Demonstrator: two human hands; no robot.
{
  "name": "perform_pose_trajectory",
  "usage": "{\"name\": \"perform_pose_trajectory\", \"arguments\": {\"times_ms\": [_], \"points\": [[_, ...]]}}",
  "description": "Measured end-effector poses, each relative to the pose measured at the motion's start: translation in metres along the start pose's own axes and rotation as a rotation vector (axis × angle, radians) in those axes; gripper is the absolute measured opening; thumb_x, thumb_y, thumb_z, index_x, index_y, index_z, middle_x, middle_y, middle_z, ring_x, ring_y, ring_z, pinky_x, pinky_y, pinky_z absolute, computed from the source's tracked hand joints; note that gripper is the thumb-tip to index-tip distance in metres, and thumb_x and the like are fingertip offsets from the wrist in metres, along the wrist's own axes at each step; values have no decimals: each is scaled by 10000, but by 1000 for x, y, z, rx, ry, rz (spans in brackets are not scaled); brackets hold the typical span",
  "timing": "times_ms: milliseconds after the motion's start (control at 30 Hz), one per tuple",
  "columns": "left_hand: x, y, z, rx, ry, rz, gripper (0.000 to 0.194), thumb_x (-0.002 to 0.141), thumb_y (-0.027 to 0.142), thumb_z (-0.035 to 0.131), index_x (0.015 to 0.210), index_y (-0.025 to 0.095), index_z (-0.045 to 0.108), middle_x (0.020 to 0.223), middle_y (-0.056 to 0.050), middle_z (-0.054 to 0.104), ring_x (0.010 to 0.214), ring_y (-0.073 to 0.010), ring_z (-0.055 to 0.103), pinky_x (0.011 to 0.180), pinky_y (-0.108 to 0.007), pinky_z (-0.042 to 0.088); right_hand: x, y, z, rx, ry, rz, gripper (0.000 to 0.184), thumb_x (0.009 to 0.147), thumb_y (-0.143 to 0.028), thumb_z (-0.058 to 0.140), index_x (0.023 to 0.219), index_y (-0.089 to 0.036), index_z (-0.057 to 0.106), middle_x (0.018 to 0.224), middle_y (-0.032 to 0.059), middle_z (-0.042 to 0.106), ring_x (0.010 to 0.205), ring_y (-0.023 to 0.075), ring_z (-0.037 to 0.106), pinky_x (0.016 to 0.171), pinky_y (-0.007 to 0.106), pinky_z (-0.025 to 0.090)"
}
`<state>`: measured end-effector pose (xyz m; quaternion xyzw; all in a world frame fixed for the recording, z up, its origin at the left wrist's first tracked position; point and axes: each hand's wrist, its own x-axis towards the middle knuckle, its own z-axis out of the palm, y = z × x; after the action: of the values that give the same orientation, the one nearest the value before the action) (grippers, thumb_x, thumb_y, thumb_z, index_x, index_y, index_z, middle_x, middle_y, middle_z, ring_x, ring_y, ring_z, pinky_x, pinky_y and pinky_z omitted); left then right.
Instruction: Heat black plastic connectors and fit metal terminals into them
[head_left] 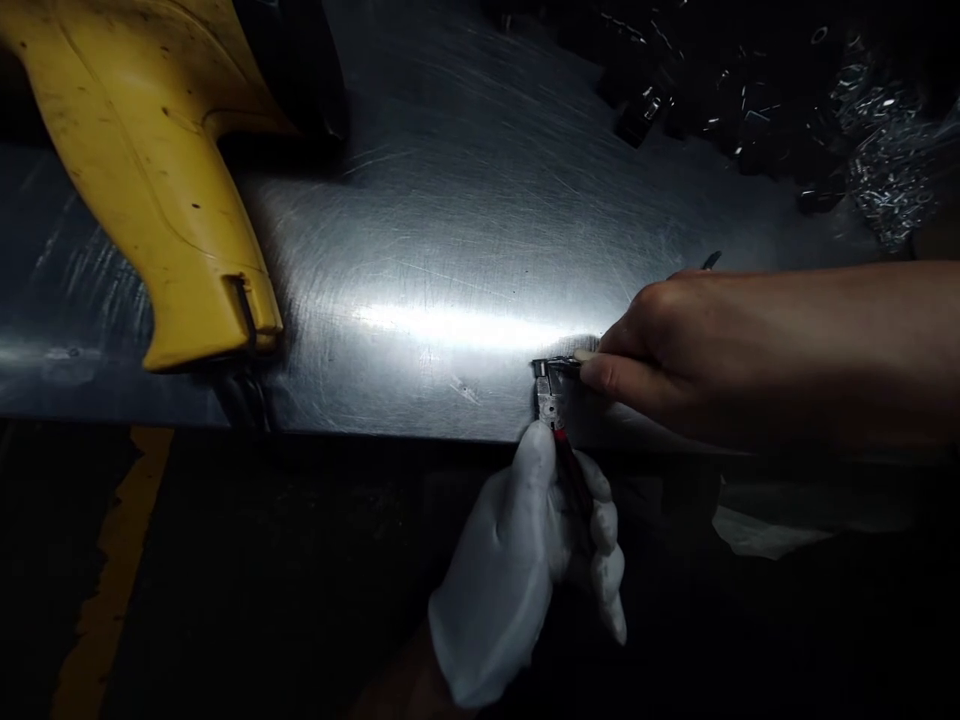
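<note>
My left hand, in a white glove, is closed around a pair of pliers with red handles. The plier jaws point up onto the metal table and hold a small dark metal piece. My right hand, bare, comes in from the right, its thumb and fingers pinched on a thin dark tool. The front of that tool meets the small piece at the jaws, and a dark end sticks out behind the hand. Its exact kind is hidden by my fingers.
A yellow power tool, perhaps a heat gun, lies at the left with its handle towards the front edge. Dark small parts and a clear bag of shiny metal pieces are at the back right. A yellow floor line shows below.
</note>
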<state>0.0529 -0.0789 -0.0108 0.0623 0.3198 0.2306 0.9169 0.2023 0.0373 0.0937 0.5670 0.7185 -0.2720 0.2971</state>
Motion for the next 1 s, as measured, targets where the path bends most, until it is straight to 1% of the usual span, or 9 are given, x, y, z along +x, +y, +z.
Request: {"name": "perform_pose_trajectory", "arguments": {"times_ms": [100, 167, 233, 367, 500, 600, 733, 933, 1000], "points": [[1, 1, 1, -25, 5, -23, 655, 969, 699, 182, 914, 174, 570, 719, -15, 545, 504, -134, 521, 467, -321, 518, 2, -1, -2, -51, -112, 10, 441, 1034, -411, 463, 717, -234, 714, 650, 35, 645, 563, 174, 613, 493, 294, 488], [1, 1, 2, -37, 8, -36, 662, 963, 709, 179, 913, 175, 567, 716, -12, 543, 497, -130, 518, 466, -319, 516, 2, -2, -3, -47, -126, 17, 404, 1020, -389, 491, 705, -240, 694, 656, 29, 650, 573, 177, 616, 509, 297, 498], [1, 1, 2, -35, 2, -45, 664, 960, 714, 181, 915, 177, 569, 718, -11, 546, 498, -131, 524, 468, -321, 519, 2, -3, -4, -24, -122, 27, 422, 1020, -403, 482, 682, -237, 674, 649, 26, 650, 572, 176, 617, 515, 297, 500], [0, 1, 0, -23, -7, -47, 654, 958, 717, 204, 932, 180, 577, 735, -13, 554, 518, -138, 541, 479, -327, 530, 2, -6, -5, -16, -125, 36, 506, 1036, -441, 422, 629, -218, 625, 601, 28, 621, 514, 153, 586, 468, 273, 460], [-1, 3, -2, -28, -25, -46, 636, 965, 705, 215, 929, 185, 578, 732, -8, 550, 519, -138, 543, 483, -329, 534, 3, -6, 0, -3, -104, 63, 508, 1017, -460, 402, 622, -209, 598, 569, 44, 609, 462, 154, 572, 450, 292, 448], [-1, 4, -2, -36, -39, -48, 612, 974, 687, 231, 929, 185, 577, 732, -8, 551, 521, -139, 545, 486, -331, 537, 4, -3, 2, 1, -79, 34, 520, 1012, -471, 385, 608, -211, 583, 563, 49, 609, 449, 157, 569, 452, 308, 447], [-1, 5, -1, -41, -37, -55, 572, 984, 661, 259, 924, 185, 570, 725, -6, 550, 513, -138, 542, 479, -336, 539, 6, 2, 5, -13, -60, 30, 501, 992, -522, 397, 643, -220, 592, 590, 49, 620, 445, 172, 570, 432, 320, 448], [-2, 6, -3, -19, -29, -58, 584, 989, 654, 242, 931, 182, 580, 726, -9, 555, 517, -138, 544, 481, -335, 550, 13, 13, 12, -13, -11, -102, 498, 973, -546, 369, 643, -225, 558, 575, 36, 608, 410, 156, 551, 425, 313, 447], [-3, 6, -3, -22, -23, -60, 587, 987, 658, 241, 923, 183, 578, 712, -5, 552, 507, -135, 539, 473, -331, 551, 14, 15, 13, -17, 0, -113, 485, 971, -535, 374, 645, -224, 555, 580, 32, 612, 411, 152, 552, 423, 306, 445]]}}
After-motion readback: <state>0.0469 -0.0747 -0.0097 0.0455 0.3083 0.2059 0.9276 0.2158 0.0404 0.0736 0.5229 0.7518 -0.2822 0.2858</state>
